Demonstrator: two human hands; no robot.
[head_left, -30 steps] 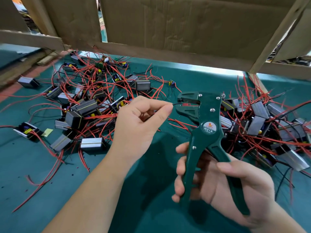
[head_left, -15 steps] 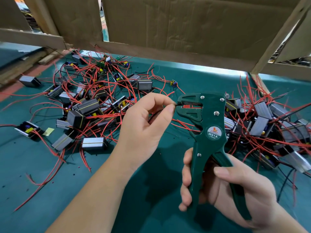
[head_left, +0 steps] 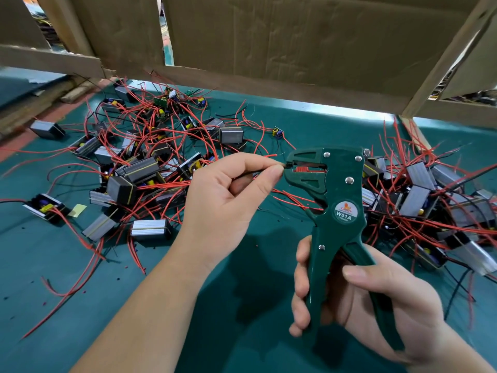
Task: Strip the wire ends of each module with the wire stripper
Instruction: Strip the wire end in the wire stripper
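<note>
The right hand [head_left: 376,300] curls its fingers round the handles of the dark green metal wire stripper [head_left: 338,200], held upright above the teal worktop [head_left: 242,305]. The left hand [head_left: 228,200] pinches a thin black wire [head_left: 284,165] between thumb and forefinger, its end at the stripper's mouth. Grey boxy modules with red wires [head_left: 139,168] lie heaped on either side.
</note>
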